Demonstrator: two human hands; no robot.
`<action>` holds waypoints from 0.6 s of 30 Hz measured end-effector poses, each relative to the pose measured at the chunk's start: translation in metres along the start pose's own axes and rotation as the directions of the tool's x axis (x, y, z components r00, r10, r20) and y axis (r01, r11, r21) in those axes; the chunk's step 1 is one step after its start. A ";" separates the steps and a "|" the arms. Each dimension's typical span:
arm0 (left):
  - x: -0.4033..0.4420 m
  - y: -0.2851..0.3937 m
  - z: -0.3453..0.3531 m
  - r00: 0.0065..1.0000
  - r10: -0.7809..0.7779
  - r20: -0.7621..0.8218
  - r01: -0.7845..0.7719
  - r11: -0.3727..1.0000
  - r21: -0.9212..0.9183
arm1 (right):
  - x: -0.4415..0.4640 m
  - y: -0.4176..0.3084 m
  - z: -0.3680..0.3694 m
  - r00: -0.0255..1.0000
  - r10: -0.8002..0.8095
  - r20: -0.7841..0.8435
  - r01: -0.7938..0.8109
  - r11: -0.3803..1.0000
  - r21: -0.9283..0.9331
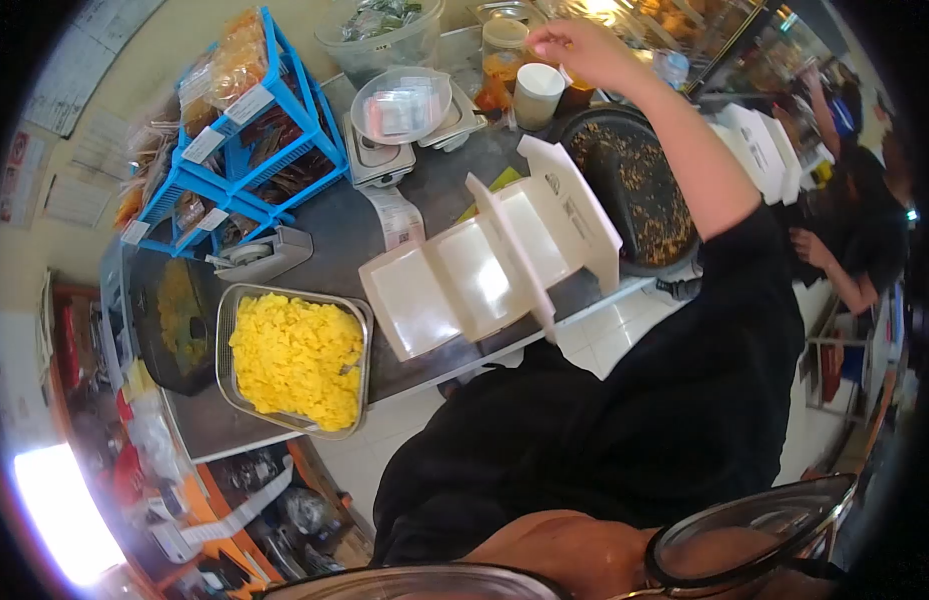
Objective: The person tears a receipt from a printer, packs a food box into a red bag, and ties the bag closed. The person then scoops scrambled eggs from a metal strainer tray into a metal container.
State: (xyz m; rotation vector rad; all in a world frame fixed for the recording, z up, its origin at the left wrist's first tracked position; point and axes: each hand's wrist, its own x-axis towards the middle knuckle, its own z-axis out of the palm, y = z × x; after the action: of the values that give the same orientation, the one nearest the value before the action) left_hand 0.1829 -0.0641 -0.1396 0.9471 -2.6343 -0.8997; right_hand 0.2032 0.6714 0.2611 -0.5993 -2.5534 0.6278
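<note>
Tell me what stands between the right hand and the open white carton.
In the head view, the white cup stands between the right hand and the open white carton.

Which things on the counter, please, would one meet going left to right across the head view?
Rectangular silver metal tray of yellow food, round translucent plastic bowl, white paper cup, large round black pan of brown bits.

a blue rack [235,186] holds packets [237,66], a tape dispenser [279,257] just beside it.
</note>
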 end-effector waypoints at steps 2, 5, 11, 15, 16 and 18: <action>-0.049 0.005 0.006 0.998 -0.059 -0.003 0.059 0.998 0.015 | 0.063 0.061 -0.006 0.999 -0.046 0.014 0.048 0.982 -0.181; -0.115 0.018 0.010 0.994 -0.113 0.012 0.112 0.993 0.043 | 0.138 0.169 0.006 0.995 -0.065 0.081 0.090 0.925 -0.370; -0.224 0.049 0.026 0.969 -0.228 0.097 0.219 0.971 0.094 | 0.219 0.269 0.015 0.930 0.021 0.366 0.158 0.878 -0.452; -0.273 0.065 0.032 0.949 -0.272 0.158 0.250 0.957 0.147 | 0.242 0.310 0.046 0.859 0.039 0.510 0.231 0.860 -0.456; -0.282 0.070 0.034 0.946 -0.276 0.169 0.252 0.956 0.153 | 0.251 0.318 0.053 0.832 0.034 0.554 0.270 0.847 -0.458; -0.297 0.078 0.037 0.940 -0.284 0.188 0.255 0.953 0.165 | 0.263 0.332 0.067 0.769 0.063 0.636 0.311 0.832 -0.459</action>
State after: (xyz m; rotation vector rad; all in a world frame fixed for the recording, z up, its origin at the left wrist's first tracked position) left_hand 0.3592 0.1884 -0.1170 1.3449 -2.8206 -0.9305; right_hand 0.0555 1.0476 0.1178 -0.4101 -3.4277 0.0039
